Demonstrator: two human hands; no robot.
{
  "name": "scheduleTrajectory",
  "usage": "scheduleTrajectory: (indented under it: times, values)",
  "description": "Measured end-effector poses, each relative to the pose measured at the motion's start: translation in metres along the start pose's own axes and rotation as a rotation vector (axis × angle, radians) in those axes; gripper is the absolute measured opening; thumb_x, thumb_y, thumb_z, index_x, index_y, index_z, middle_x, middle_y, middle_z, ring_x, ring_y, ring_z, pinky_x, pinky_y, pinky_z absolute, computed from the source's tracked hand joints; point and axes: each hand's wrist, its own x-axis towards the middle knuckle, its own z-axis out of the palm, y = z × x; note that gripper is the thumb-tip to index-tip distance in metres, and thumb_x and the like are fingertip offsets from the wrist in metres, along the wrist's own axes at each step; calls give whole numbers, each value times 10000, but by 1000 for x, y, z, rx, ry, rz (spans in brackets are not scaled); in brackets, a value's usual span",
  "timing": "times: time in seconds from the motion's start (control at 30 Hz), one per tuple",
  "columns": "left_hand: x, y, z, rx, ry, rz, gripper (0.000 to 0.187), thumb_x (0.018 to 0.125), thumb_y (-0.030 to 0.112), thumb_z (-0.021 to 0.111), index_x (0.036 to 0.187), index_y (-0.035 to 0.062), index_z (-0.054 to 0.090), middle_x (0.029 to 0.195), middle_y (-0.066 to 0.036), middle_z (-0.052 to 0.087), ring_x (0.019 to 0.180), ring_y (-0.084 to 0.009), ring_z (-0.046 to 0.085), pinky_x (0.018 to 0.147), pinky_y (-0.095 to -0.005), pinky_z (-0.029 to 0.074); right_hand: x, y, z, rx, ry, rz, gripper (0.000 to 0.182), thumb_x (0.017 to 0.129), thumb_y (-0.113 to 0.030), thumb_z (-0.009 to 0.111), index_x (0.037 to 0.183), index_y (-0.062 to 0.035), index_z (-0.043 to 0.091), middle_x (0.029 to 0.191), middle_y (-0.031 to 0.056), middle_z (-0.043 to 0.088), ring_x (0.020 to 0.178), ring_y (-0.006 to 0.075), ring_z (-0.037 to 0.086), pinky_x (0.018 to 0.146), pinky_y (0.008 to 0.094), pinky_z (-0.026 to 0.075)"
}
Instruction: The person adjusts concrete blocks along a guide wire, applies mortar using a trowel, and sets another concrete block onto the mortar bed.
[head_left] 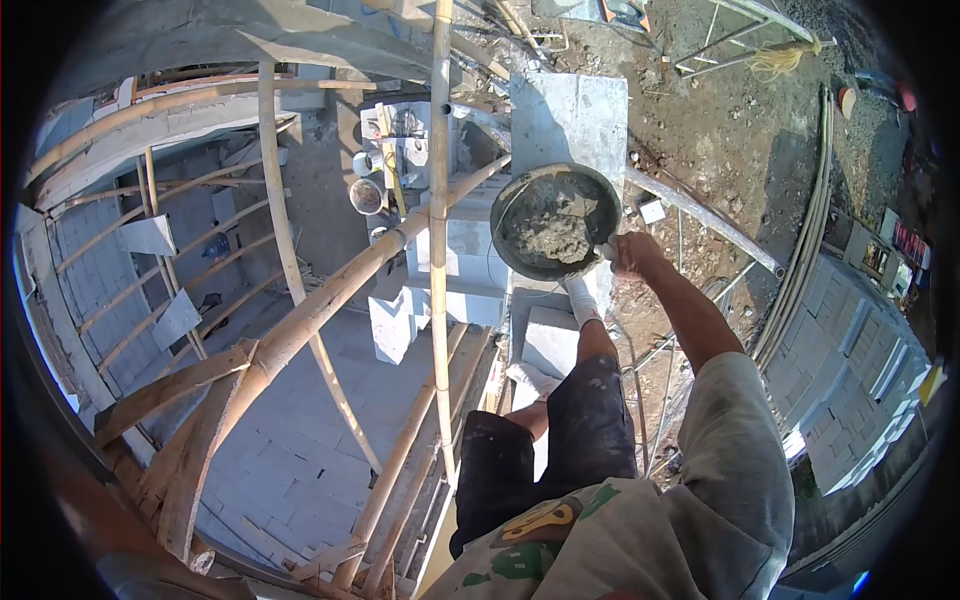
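Note:
My right hand (632, 256) is closed around a tool handle at the right rim of a round black bucket (508, 252). The tool's far end is hidden in or against the bucket. Grey wet mortar (555, 232) lies inside the bucket, heaped toward its lower side. The bucket rests on a pale board (570, 115) in front of my feet. My left hand is not clearly visible; a blurred brown shape at the lower left edge cannot be made out.
Bamboo poles (440, 250) stand and cross at my left, with a thick diagonal one (325, 310). White blocks (465, 295) sit left of the board. A small bucket (367, 196) stands farther left. Block stacks (850, 350) are far below right.

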Motion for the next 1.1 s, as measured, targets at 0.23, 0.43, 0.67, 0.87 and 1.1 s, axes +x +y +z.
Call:
scheduleTrajectory:
  times: [0.23,0.43,0.67,0.87,1.1]
  values:
    - [4,7,-5,-114,-59,-98,423,780,359,649,1076,59,611,1011,-194,615,986,-357,570,854,-440,435,-85,-43,-82,-66,88,36,269,639,-256,622,867,-111,630,843,139,662,815,316,646,712,402,521]
    - [-45,79,-41,-728,-61,-126,413,783,335,662,1073,47,609,1012,-206,611,995,-367,568,868,-444,435,-213,-92,-176,-78,198,58,325,633,-273,684,892,-81,641,793,170,657,757,348,641,694,420,505]
    - [-233,61,-231,-1627,-572,-19,444,827,357,606,1117,23,571,913,-185,606,869,-365,589,774,-427,468,-339,-138,-306,46,409,-47,271,526,-106,759,693,35,599,603,145,592,528,216,560,524,379,447]
    - [-319,-128,-381,-1584,-998,357,542,788,388,652,1224,87,541,984,-156,607,891,-350,592,765,-445,478,-483,-255,-398,-71,539,-188,339,563,-139,776,786,44,598,661,124,615,582,227,595,565,363,482]
    - [-347,-357,-506,-561,69,-485,255,758,180,702,991,91,649,931,-70,642,853,-268,617,869,-471,439,-605,-403,-472,-362,642,-162,366,700,-182,708,983,-2,560,832,123,598,789,230,610,677,362,484]
